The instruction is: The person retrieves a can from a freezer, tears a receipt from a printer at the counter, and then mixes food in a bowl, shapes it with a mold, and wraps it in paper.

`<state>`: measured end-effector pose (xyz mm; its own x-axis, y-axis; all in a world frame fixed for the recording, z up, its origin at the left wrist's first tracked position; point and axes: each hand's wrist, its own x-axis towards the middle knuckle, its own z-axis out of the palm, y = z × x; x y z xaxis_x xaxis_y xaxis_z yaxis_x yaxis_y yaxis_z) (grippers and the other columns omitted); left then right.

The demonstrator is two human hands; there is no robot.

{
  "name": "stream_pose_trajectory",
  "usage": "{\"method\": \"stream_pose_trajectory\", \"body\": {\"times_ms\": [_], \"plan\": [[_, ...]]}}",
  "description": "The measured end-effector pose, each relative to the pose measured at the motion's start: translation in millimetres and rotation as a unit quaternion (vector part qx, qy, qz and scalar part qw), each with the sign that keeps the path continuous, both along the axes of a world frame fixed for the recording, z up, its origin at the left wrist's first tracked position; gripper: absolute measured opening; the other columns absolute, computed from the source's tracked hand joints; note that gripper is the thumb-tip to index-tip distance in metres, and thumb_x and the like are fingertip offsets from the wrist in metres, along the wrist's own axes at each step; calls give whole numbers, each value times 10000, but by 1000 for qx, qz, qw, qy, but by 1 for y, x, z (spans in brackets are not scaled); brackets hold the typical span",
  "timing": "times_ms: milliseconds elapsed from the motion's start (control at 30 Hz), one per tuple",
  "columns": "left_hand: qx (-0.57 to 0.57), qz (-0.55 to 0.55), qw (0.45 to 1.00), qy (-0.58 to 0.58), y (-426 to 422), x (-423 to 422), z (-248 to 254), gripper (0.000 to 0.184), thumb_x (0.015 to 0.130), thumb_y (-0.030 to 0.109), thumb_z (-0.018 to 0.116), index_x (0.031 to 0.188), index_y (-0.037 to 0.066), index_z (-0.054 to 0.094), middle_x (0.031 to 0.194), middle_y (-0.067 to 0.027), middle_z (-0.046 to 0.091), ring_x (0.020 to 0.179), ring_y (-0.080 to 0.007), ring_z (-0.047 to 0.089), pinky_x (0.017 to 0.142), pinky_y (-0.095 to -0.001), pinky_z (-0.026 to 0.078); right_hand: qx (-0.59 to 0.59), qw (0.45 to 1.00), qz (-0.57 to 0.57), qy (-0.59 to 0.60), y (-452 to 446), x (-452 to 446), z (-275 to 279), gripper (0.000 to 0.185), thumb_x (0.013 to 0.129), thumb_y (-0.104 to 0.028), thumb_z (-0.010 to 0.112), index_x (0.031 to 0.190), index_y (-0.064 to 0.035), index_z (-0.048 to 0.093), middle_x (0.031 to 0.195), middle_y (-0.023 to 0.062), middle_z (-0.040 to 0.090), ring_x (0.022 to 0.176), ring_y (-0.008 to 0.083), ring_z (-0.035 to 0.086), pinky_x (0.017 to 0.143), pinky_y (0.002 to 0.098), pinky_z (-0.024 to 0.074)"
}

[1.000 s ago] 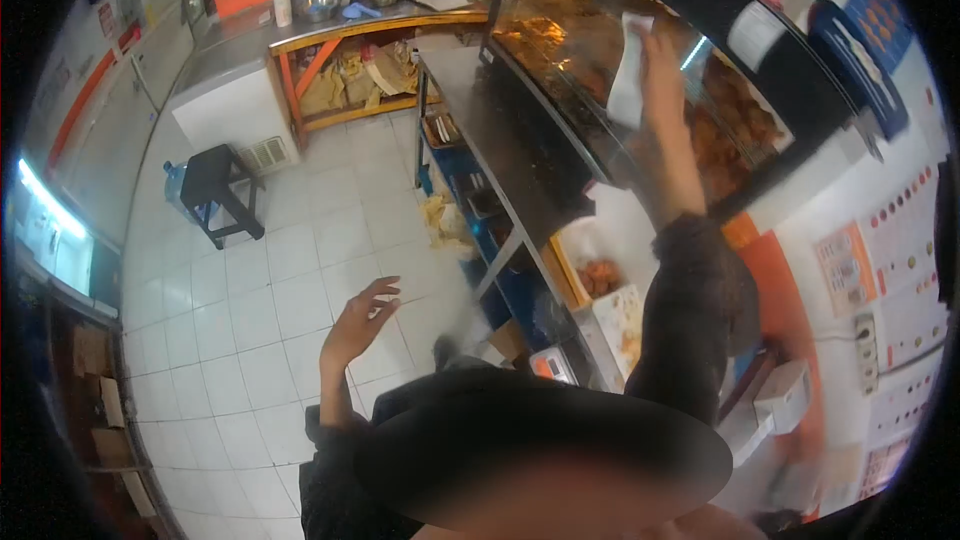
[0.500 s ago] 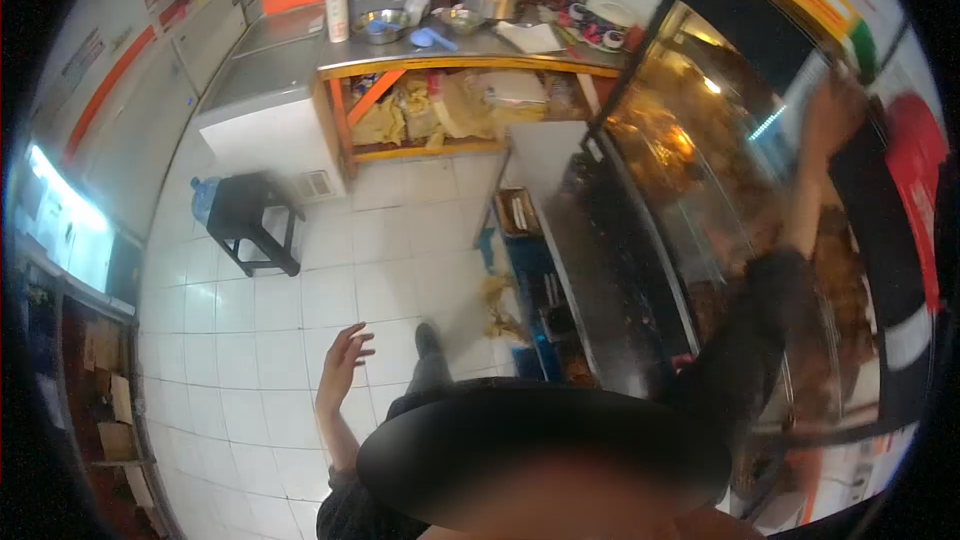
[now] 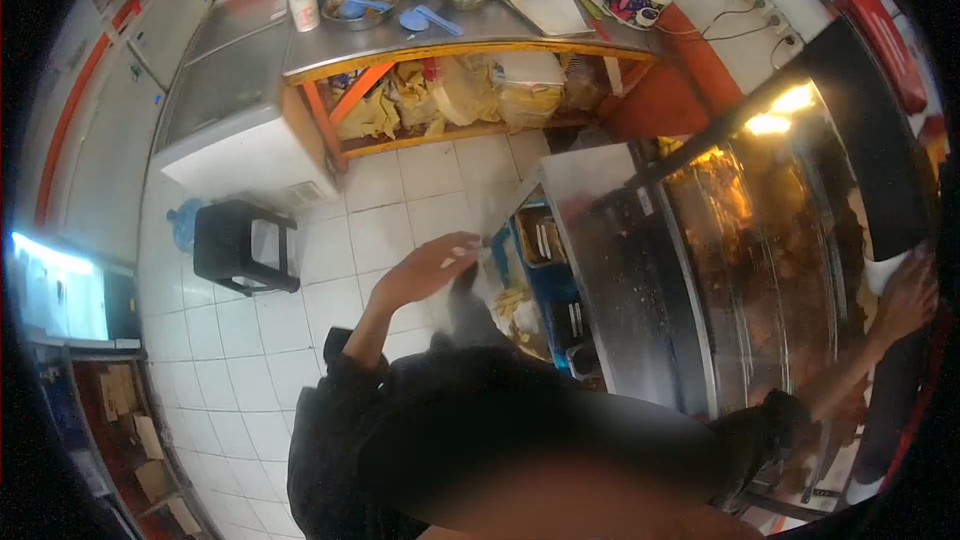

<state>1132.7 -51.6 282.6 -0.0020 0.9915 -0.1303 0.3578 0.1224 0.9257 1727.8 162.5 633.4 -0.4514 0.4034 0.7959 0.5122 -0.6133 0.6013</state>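
My left hand [image 3: 430, 272] hangs over the tiled floor left of the metal counter, fingers stretched out and holding nothing. At the far right, my right hand [image 3: 905, 298] reaches over the upper edge of the glass display case [image 3: 740, 270]. Its fingers are closed around a piece of white paper [image 3: 879, 274], which rests against the black frame. Brownish food shows blurred behind the glass, under warm lights. A bare metal counter top [image 3: 630, 290] runs along the case's left side.
A black stool [image 3: 240, 245] stands left beside a water bottle [image 3: 184, 224] and a chest freezer [image 3: 240, 130]. The back counter [image 3: 490, 35] bears metal bowls, a blue scoop [image 3: 430, 20] and a pot. Trays [image 3: 540, 237] sit on shelves below the metal counter.
The view has swung right and closer to the back counter. My right hand has moved with the white paper from the front glass to the case's upper edge. My left hand has come nearer the metal counter.
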Motion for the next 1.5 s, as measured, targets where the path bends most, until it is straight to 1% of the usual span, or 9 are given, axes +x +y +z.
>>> {"method": "stream_pose_trajectory", "body": {"times_ms": [367,533,900,1033,1067,1100,1200,1233,1500], "plan": [[7,-161,985,58,232,-105,-12,394,912,252,484,1232,28,431,1154,-136,545,969,-227,581,864,-337,442,-124,973,97,170,86,-125,-127,356,874,-262,442,1203,-139,501,1162,77,549,1057,266,522,884,395,426],[4,-24,1000,-16,291,-175,-37,368,924,255,472,1207,20,452,1128,-115,560,974,-214,581,863,-342,442,-201,940,140,238,150,-204,-161,338,849,-221,462,1167,-129,528,1126,93,565,1029,272,535,868,390,434],[-15,86,974,-207,473,-333,-118,342,919,290,486,1165,53,482,999,-73,600,847,-136,598,716,-270,477,-349,830,281,330,319,-470,-212,307,794,-129,506,1088,-105,590,1047,128,601,967,283,562,831,380,451],[107,193,946,-239,562,-386,-117,311,925,286,474,1131,56,510,839,-35,595,678,-105,570,620,-245,467,-497,689,336,407,403,-665,-261,299,774,-96,522,1060,-97,612,1018,140,614,945,288,572,818,376,457],[122,240,938,-220,575,-393,-121,285,927,264,466,1126,65,516,788,-22,571,647,-95,541,597,-242,449,-563,590,341,469,427,-721,-287,298,769,-87,526,1052,-95,617,1011,144,618,939,289,574,815,376,458],[142,289,926,-199,590,-404,-120,262,930,242,457,1120,74,522,737,-9,547,616,-86,511,573,-239,431,-593,395,398,578,450,-769,-319,304,757,-81,523,1047,-91,611,962,159,621,918,307,572,804,391,459],[100,311,923,-202,598,-408,-114,206,926,189,444,1066,82,552,651,8,482,576,-73,439,525,-236,376,-700,515,429,245,515,-894,-434,319,828,-135,457,1118,-32,538,1042,166,566,979,331,535,795,423,447],[91,314,923,-203,598,-409,-111,206,926,189,444,1066,82,552,651,8,482,576,-73,439,525,-236,376,-748,553,328,165,513,-931,-425,365,818,-184,502,1137,-9,496,1029,176,543,985,336,525,781,431,452],[15,342,891,-297,621,-436,-118,214,920,169,436,1023,60,589,633,3,470,568,-83,424,526,-243,354,-713,529,412,203,533,-955,-496,571,734,-169,634,1209,10,374,1048,225,498,978,381,516,798,453,449]]}}
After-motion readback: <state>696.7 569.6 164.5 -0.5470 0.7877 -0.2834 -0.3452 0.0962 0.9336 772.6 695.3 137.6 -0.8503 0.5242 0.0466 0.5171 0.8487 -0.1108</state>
